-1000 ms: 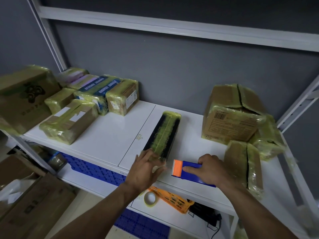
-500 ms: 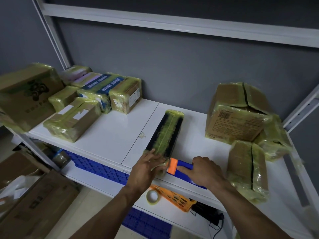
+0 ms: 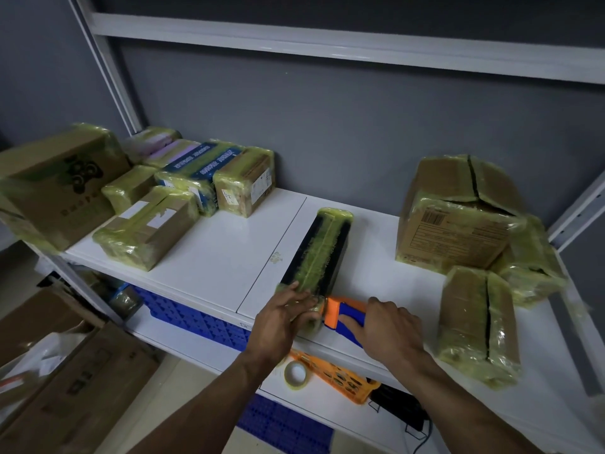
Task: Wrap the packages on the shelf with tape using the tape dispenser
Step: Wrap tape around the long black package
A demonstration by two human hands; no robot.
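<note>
Package (image 3: 322, 250), long and tape-slick, lies just left of the grip of the right hand (image 3: 389, 326), clenched on the tape dispenser (image 3: 343, 311) handle; left hand (image 3: 288, 314) presses its near end flat-fingered. Probably light, stiff: steady it there.

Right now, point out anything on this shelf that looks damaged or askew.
The large carton at the back right: its top flaps gape along a dark split and sit uneven. A small greenish scrap lies on the shelf.

Storeroom or packing area: white metal shelving (image 3: 212, 257), tape-wrapped parcels (image 3: 144, 227), cardboard cartons (image 3: 82, 388) on the floor.
</note>
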